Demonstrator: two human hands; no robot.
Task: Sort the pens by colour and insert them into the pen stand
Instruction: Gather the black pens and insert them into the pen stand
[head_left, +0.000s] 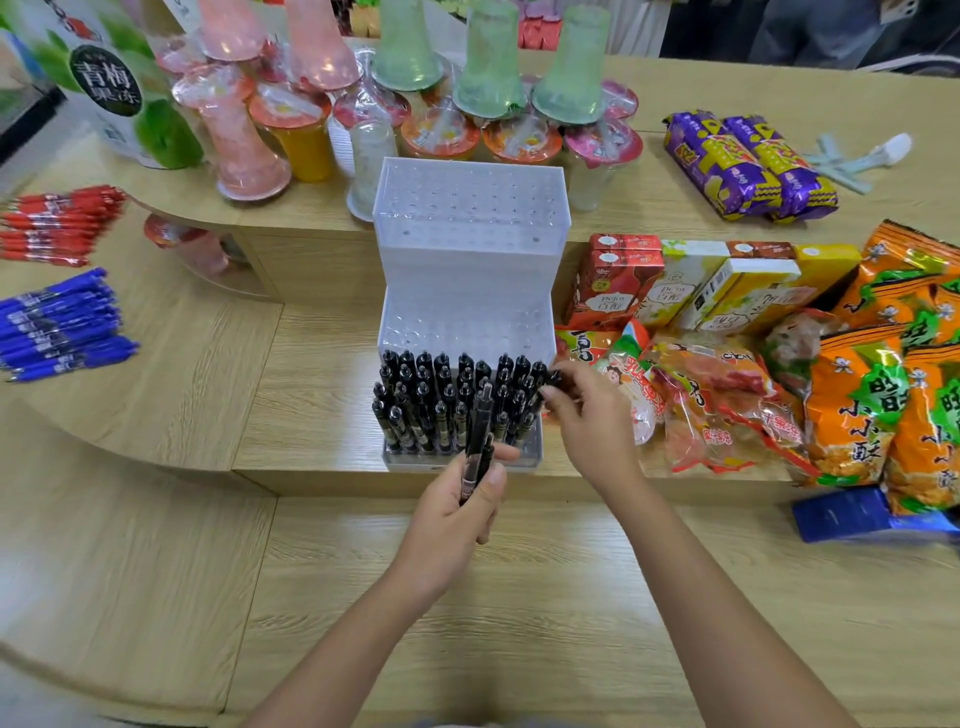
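The clear stepped pen stand (467, 291) sits mid-counter (311, 415), its lowest step packed with upright black pens (431, 405). At its six o'clock the left hand (457, 506) curls round a small bundle (479, 434) of black pens, tips up — at four o'clock the right hand (587, 415) pinches a single black pen (554, 381) at the row's right edge. Blue pens (57, 325) lie at nine o'clock, red pens (57, 223) at ten.
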